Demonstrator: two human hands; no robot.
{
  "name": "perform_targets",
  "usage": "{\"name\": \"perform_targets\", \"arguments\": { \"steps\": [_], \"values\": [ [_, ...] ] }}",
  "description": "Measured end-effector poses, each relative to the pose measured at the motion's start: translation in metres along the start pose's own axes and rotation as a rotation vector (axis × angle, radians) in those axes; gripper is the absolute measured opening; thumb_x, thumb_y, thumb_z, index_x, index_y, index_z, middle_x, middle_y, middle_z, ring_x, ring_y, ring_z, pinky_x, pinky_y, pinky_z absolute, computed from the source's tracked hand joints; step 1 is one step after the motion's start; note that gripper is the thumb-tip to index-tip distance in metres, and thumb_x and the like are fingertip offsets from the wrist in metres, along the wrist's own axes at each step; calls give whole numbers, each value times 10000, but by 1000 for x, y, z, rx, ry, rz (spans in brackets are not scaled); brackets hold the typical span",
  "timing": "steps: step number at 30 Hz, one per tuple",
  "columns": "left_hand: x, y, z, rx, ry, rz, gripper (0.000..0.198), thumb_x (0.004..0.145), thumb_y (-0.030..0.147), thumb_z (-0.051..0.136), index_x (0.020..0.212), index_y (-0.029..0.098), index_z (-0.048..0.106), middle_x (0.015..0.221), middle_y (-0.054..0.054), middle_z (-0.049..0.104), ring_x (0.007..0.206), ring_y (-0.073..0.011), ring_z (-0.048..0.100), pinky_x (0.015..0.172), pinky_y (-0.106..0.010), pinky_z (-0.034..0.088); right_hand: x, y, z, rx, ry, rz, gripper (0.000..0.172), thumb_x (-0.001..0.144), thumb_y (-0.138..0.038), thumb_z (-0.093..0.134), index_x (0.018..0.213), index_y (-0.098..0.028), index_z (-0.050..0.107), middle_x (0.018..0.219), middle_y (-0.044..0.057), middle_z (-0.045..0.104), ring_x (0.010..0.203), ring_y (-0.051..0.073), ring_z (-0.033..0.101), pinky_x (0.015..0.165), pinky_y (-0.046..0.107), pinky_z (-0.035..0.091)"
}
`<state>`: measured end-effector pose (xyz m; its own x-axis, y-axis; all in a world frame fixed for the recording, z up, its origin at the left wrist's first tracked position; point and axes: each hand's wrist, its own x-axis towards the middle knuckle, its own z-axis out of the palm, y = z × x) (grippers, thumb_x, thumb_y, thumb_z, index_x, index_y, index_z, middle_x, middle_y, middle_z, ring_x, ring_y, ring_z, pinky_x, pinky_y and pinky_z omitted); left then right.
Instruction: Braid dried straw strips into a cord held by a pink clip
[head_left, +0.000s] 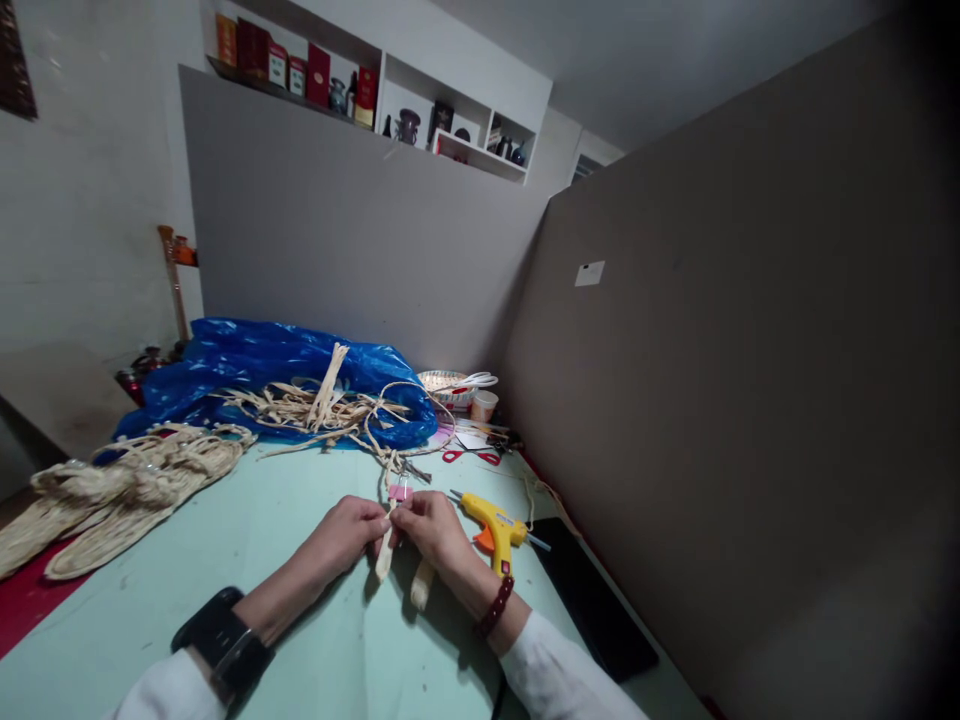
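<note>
My left hand [352, 530] and my right hand [431, 525] meet above the pale green table, fingers closed on a pale straw braid [385, 556]. Its lower end hangs below my fingertips. A pink clip [400, 492] sits at the braid just beyond my fingers, and a twisted straw cord [386, 462] runs from there toward the back. A second straw end [422, 585] lies under my right hand. Close by on the right is a yellow glue gun [493, 522] with an orange trigger.
A blue plastic bag [285, 350] with loose straw [300, 405] lies at the back. Woven straw sandals [142, 490] are at the left. Red-handled scissors [472, 456], a cup [484, 404] and a basket [446, 382] stand behind; a black flat object [592, 600] lies right.
</note>
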<state>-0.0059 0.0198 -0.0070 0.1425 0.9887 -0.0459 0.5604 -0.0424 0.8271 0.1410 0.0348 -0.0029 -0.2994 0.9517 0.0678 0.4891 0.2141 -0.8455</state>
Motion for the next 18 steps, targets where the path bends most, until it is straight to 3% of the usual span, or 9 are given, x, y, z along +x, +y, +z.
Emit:
{"name": "perform_targets", "arguments": {
  "steps": [4,8,12,15,18],
  "values": [
    [-5,5,-3,120,50,3,254,774,280,408,599,188,568,517,-11,633,540,-163,569,577,-255,382,-5,-6,0,-154,107,-58,143,733,-131,543,594,-152,571,558,-1,545,561,117,438,542,234,275],
    [-17,17,6,307,124,0,277,834,215,388,637,182,579,618,-69,683,678,-214,624,668,-297,388,-9,-9,0,-248,142,-92,132,723,-116,530,601,-158,555,558,-2,539,551,115,419,550,244,266],
    [-31,30,20,516,141,12,326,890,185,336,842,153,657,890,-141,730,852,-263,654,738,-339,395,-6,-3,-1,64,65,-53,128,669,-95,530,554,-148,545,537,-11,524,546,105,421,541,225,283],
    [-38,36,26,646,112,17,374,921,181,290,976,147,659,934,-136,734,879,-271,672,752,-351,423,-2,4,-1,268,-24,-8,104,632,-99,513,543,-140,546,520,-22,499,519,93,410,513,210,286],
    [-42,39,28,662,88,44,393,920,152,271,1001,138,655,950,-136,730,898,-283,676,773,-369,449,1,8,-1,330,-68,14,101,608,-99,486,521,-138,520,486,-32,457,471,77,370,476,203,264]
  ]
}}
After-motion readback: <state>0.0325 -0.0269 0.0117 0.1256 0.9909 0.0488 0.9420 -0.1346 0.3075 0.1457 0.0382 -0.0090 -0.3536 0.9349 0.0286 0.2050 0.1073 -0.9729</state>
